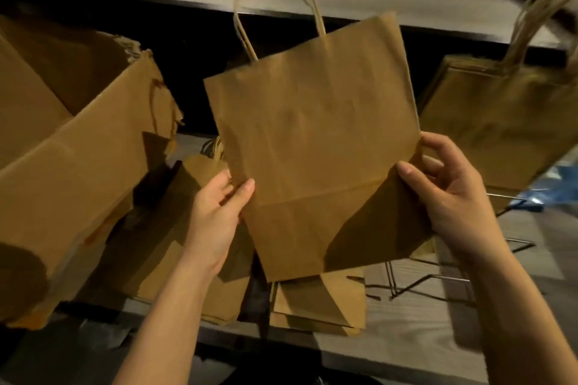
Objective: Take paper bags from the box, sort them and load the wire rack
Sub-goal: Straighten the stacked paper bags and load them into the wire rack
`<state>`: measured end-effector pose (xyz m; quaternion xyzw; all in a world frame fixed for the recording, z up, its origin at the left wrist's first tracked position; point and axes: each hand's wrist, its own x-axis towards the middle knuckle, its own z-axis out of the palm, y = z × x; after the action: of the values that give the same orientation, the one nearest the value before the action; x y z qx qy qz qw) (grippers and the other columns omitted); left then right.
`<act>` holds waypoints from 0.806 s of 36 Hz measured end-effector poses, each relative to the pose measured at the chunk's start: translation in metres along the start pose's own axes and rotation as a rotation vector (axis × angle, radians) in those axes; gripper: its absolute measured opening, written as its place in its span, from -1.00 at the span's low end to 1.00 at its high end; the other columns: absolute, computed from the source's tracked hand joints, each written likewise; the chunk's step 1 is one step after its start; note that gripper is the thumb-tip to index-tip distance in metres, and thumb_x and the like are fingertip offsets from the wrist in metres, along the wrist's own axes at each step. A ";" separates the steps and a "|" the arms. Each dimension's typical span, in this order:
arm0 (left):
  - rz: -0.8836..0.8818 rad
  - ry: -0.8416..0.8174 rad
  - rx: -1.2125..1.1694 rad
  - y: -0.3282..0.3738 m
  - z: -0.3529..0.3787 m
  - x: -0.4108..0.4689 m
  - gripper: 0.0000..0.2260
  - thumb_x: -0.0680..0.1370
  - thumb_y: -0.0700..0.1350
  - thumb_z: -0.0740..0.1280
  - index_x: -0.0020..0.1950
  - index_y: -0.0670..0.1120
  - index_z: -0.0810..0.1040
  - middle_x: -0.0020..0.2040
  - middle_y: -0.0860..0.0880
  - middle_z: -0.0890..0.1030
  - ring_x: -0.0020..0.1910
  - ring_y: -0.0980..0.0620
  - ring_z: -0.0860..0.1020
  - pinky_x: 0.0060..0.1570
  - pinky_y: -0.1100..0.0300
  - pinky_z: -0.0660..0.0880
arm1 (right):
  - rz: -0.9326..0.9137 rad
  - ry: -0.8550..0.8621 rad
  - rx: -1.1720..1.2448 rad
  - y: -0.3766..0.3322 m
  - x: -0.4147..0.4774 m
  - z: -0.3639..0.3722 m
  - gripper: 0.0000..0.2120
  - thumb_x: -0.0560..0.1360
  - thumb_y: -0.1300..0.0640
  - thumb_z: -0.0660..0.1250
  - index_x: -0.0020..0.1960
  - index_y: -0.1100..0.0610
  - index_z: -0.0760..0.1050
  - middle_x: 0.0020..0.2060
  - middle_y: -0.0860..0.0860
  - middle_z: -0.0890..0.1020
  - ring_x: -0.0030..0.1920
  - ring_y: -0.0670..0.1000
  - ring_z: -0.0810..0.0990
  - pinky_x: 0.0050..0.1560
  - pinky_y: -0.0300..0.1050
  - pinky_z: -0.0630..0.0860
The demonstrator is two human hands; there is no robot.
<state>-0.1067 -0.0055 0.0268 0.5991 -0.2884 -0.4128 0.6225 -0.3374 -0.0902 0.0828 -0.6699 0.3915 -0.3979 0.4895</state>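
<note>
Left hand (215,216), right hand (450,197) pinch one flat paper bag (312,134) | one box (78,172) left of grip, cut off | stacked bags (319,303) beneath, count unclear

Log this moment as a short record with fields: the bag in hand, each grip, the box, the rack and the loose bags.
held item: paper bag, flat, handles up
left grip: left hand holds its lower left edge, thumb in front
right grip: right hand pinches its lower right edge
box: cardboard box at left, top open and torn
rack: wire rack at right, with upright bags at its far side
loose bags: flat stacks on the table, below the held bag
</note>
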 end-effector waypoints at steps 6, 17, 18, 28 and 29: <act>0.200 -0.045 0.089 0.026 0.060 0.007 -0.82 0.62 -0.10 0.19 0.03 0.12 0.55 -0.02 0.18 0.67 0.02 0.20 0.61 -0.01 0.23 0.54 | -0.084 0.256 -0.012 -0.001 0.007 -0.044 -0.76 0.55 0.25 0.25 0.10 -0.06 0.46 -0.16 -0.17 0.68 -0.10 -0.17 0.65 -0.17 -0.36 0.55; 0.465 -0.136 0.165 0.074 0.158 0.028 -0.81 0.64 -0.08 0.13 0.02 -0.10 0.51 -0.02 -0.18 0.59 -0.01 -0.10 0.56 0.08 -0.13 0.52 | -0.291 0.610 -0.146 0.008 0.031 -0.108 -0.73 0.55 0.20 0.26 0.13 -0.12 0.36 0.06 -0.13 0.56 0.12 -0.12 0.57 0.16 -0.12 0.53; 0.487 -0.141 0.169 0.074 0.166 0.030 -0.81 0.64 -0.08 0.12 0.03 -0.14 0.49 -0.03 -0.22 0.56 -0.03 -0.15 0.54 0.06 -0.14 0.52 | -0.303 0.648 -0.155 0.011 0.034 -0.113 -0.73 0.54 0.18 0.26 0.14 -0.12 0.34 0.09 -0.10 0.54 0.14 -0.11 0.56 0.18 -0.09 0.52; 0.276 -0.219 0.030 0.036 0.217 0.037 -0.73 0.66 -0.12 0.04 0.25 0.23 0.30 0.31 0.09 0.47 0.29 0.14 0.45 0.28 0.19 0.43 | -0.277 0.851 -0.183 0.059 0.046 -0.129 -0.56 0.39 0.47 0.11 0.26 0.31 0.25 0.19 0.21 0.45 0.25 0.10 0.45 0.26 -0.11 0.44; 0.257 -0.221 0.040 0.029 0.221 0.037 -0.71 0.67 -0.12 0.04 0.26 0.26 0.28 0.34 0.09 0.45 0.32 0.14 0.43 0.29 0.20 0.41 | -0.249 0.847 -0.187 0.064 0.044 -0.129 -0.56 0.38 0.47 0.10 0.24 0.24 0.25 0.13 0.10 0.47 0.19 0.04 0.48 0.24 -0.07 0.45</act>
<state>-0.2720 -0.1513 0.0763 0.5206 -0.4375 -0.3875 0.6224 -0.4481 -0.1888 0.0534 -0.5313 0.5082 -0.6556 0.1718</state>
